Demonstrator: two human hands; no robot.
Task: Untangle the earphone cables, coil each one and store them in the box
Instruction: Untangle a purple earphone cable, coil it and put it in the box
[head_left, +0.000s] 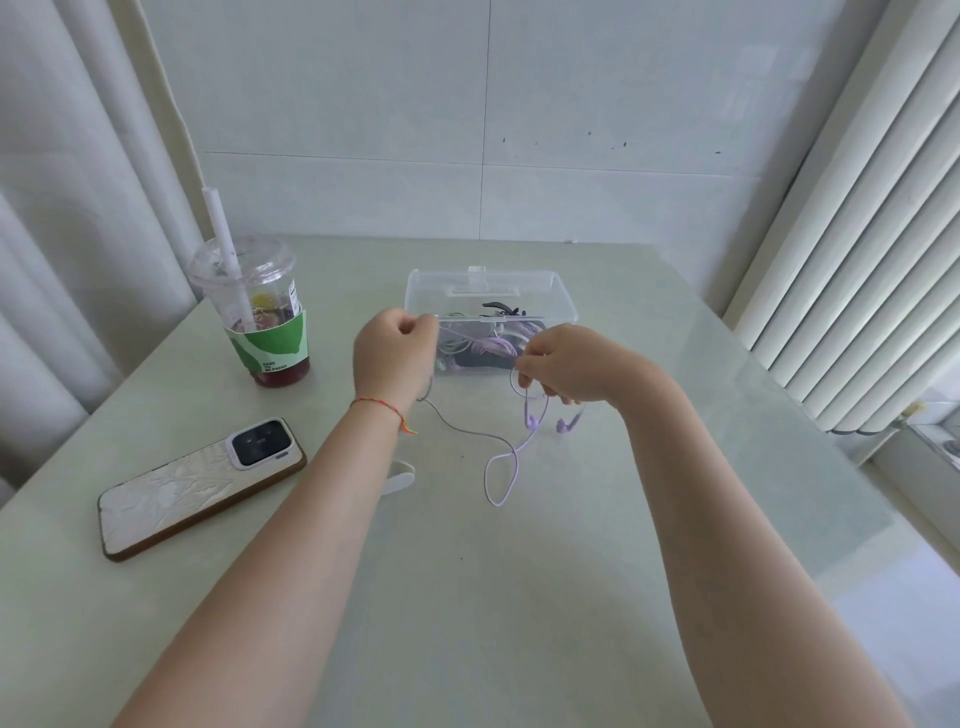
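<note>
A lilac earphone cable stretches between both hands just in front of the clear plastic box. My left hand grips one end in a fist. My right hand pinches the cable near its two earbuds, which dangle below the fingers. A slack loop of the cable lies on the table. Inside the open box lie several other cables, green, black and purple, partly hidden behind my hands.
A plastic cup with a straw and dark drink stands at the left. A phone lies face down near the left front. A small white object peeks out beside my left forearm. Curtains hang left, blinds right.
</note>
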